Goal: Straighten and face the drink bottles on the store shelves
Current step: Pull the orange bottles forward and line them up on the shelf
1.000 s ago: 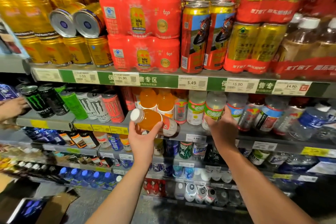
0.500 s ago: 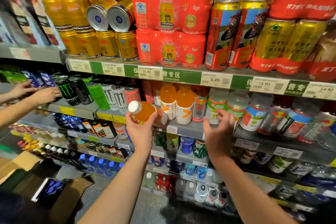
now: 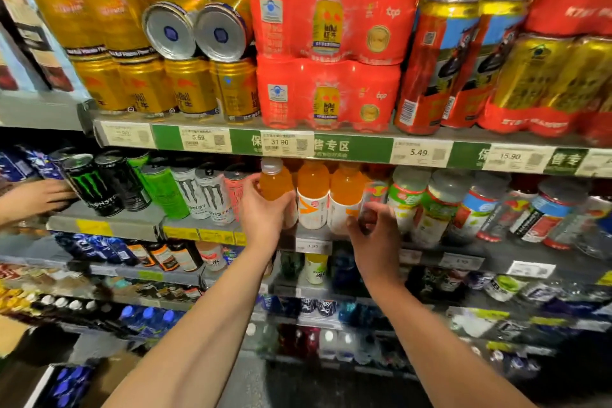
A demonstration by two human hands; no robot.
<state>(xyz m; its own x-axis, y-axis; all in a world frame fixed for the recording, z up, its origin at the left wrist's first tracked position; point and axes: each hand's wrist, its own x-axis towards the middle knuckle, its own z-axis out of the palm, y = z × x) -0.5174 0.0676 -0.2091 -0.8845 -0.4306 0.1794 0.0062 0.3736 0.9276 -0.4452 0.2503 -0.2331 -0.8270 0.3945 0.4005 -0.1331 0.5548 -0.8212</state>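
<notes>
Metal shelves (image 3: 109,225) with paper price strips span the view. At twelve o'clock sit two glossy red shrink-wrapped can packs (image 3: 331,43), one stacked on the other; at eleven o'clock, smooth gold cans (image 3: 145,89), two lying on their sides with round silver ends outward. At nine o'clock stand black, green and white cylindrical energy cans (image 3: 99,189).

At centre stands a row of clear plastic orange drink bottles (image 3: 313,199) with white labels. The left hand (image 3: 265,212) grasps the leftmost orange bottle (image 3: 275,182), nearly upright at the shelf's front edge, fingers wrapped round its body. The right hand (image 3: 374,235), fingers curled, touches the lower part of the bottles at two o'clock from it; whether it grips one I cannot tell.
</notes>
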